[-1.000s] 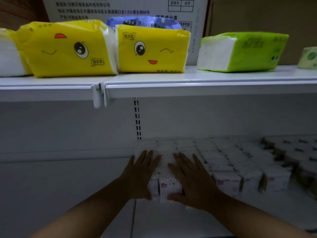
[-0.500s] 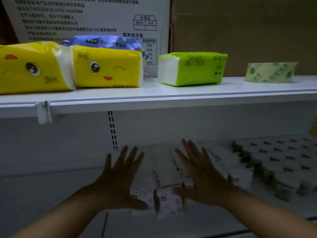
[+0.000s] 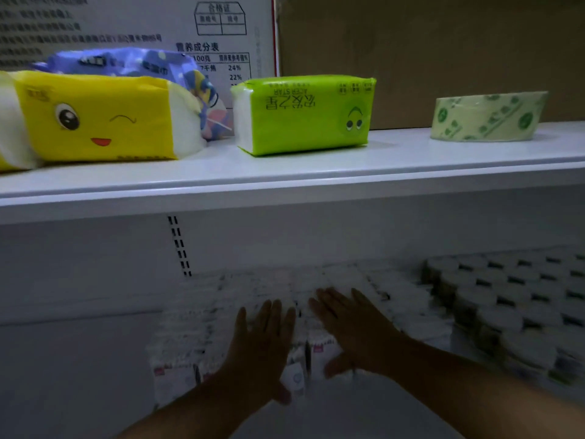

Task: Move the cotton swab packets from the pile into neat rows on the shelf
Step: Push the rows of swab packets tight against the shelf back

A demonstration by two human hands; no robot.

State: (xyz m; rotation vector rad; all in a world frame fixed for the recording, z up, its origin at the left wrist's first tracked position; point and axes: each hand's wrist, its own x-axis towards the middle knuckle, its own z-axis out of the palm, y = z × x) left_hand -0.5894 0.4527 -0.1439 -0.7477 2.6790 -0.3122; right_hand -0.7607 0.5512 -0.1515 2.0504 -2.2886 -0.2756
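The cotton swab packets (image 3: 196, 315) sit on the lower shelf (image 3: 63, 375), packed side by side in a white block near the middle of it. Their rows run from the front edge back toward the rear wall, and the nearest packets turn small pink-marked end faces toward the front edge. The shelf is dim and the picture smeared, so single packets farther back run together and I cannot tell each one's long axis

Both hands lie palm down on top of the front packets, close beside each other. The left hand (image 3: 262, 340) is flat with its fingers straight and slightly spread, pointing toward the rear wall, thumb low at the front face. The right hand (image 3: 351, 331) is flat as well, fingers straight and angled toward the back left, its thumb dropped against the front of a packet. Neither hand closes around anything. Both forearms are cut off by the lower edge of the view

Toward the right end of the lower shelf stand round white-topped tubs (image 3: 506, 299), partly out of view. On the upper shelf (image 3: 285, 175) lie a yellow tissue pack (image 3: 95, 118), a green tissue pack (image 3: 304, 115) and a roll of tape (image 3: 487, 117)
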